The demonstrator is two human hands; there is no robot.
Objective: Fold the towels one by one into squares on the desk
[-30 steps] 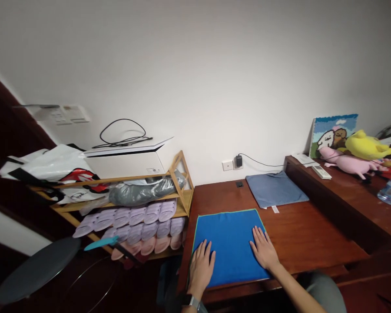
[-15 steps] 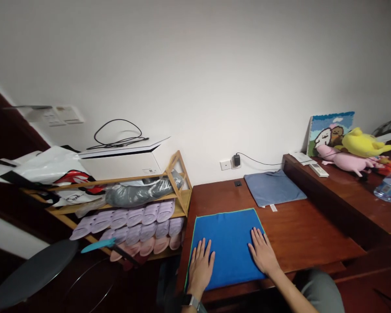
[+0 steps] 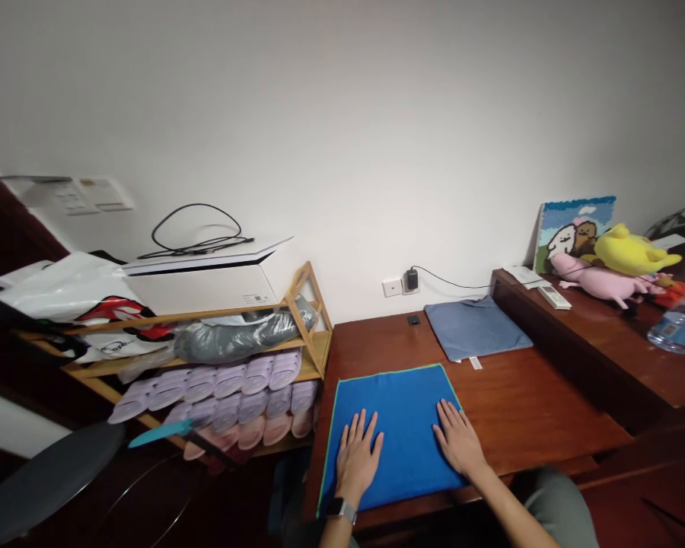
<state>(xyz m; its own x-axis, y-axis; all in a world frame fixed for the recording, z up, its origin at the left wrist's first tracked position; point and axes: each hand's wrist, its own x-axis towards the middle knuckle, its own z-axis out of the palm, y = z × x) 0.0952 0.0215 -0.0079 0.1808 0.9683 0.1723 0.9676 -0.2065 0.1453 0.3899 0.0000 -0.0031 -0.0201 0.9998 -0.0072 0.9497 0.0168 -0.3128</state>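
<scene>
A bright blue cloth with a green edge lies flat on the near part of the dark wooden desk. My left hand rests palm down on its near left part, fingers spread, a watch on the wrist. My right hand lies flat and open on the cloth's right edge. Neither hand holds anything. A folded grey-blue cloth sits farther back on the desk, near the wall.
A raised wooden shelf at right carries plush toys, a picture, a remote and a water bottle. Left of the desk stands a bamboo rack with slippers, a white box and bags. A dark stool is lower left.
The view has drifted slightly, so everything sits a little lower left. My left hand has slid a little forward on the blue cloth; my right hand stays flat on it.
</scene>
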